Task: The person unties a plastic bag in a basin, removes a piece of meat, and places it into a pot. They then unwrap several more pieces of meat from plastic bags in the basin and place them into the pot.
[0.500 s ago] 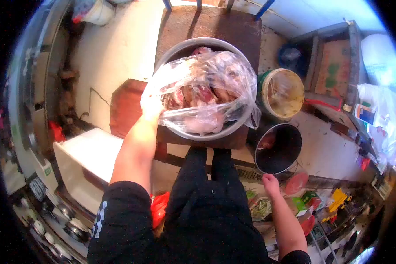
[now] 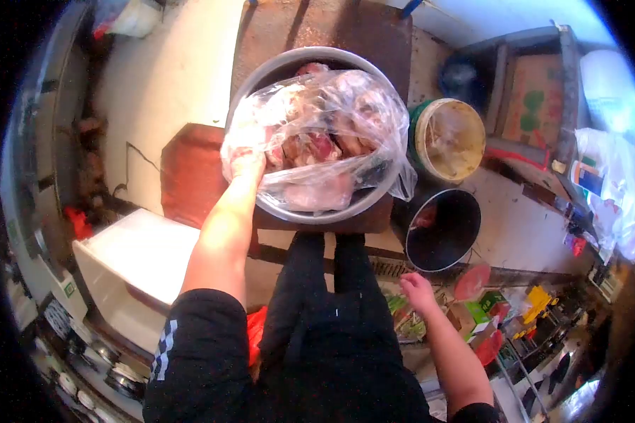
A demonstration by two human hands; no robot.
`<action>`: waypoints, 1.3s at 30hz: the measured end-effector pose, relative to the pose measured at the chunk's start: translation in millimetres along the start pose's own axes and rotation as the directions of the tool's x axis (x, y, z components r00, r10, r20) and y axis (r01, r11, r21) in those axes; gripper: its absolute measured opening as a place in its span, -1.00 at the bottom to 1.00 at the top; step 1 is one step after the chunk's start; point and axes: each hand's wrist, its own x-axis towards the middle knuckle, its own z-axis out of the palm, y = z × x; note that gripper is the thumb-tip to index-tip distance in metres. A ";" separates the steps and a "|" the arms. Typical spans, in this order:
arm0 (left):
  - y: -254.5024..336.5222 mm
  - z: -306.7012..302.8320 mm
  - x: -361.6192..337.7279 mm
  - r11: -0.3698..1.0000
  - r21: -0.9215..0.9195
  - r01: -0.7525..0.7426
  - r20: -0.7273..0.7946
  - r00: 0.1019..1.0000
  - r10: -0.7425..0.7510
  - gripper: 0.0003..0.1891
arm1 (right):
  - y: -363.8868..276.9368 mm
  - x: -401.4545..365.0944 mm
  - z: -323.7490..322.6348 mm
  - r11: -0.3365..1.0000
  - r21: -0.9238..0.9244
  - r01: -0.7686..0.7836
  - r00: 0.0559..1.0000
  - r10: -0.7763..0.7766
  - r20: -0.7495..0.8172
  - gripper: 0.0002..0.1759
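Observation:
A wide metal basin (image 2: 363,212) holds chunks of raw meat (image 2: 322,146) inside a clear plastic bag (image 2: 381,106). My left hand (image 2: 248,163) is at the basin's near left side, closed on the bag's edge; glare and film partly hide its fingers. Lower right, my right hand (image 2: 418,290) hangs below a black bucket (image 2: 444,229), apart from it, with fingers loosely parted and nothing visible in them. Some meat shows inside that bucket, at its left.
The basin stands on a brown wooden surface (image 2: 374,32). To its right is a pale-rimmed bucket (image 2: 450,141) lined with plastic. A white open box (image 2: 137,247) sits at lower left, and a red-brown board (image 2: 194,169) lies beside the basin.
The view has shifted slightly. My right hand has moved left and loosened from a fist. My left hand stays at the bag and basin edge.

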 end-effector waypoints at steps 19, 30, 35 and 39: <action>46.1 -4.0 9.6 0.994 0.077 -0.079 0.321 0.946 0.050 -0.48 | 32.1 -7.2 2.0 0.999 -0.042 -0.006 0.999 0.004 -0.054 -0.77; 34.8 -0.6 31.6 0.999 -0.037 -0.034 0.305 0.951 0.043 -0.47 | 3.0 -13.9 5.7 0.994 0.059 -0.090 0.993 0.095 -0.076 -0.76; 48.8 -26.9 9.0 0.969 0.038 -0.243 0.213 0.950 0.230 -0.61 | 23.5 -6.0 6.3 0.991 0.127 -0.050 0.998 0.056 -0.041 -0.73; 26.7 2.1 34.0 0.772 0.367 -0.518 0.690 0.708 0.147 -0.61 | 22.1 -6.5 9.5 0.992 0.123 -0.031 0.999 0.035 -0.036 -0.73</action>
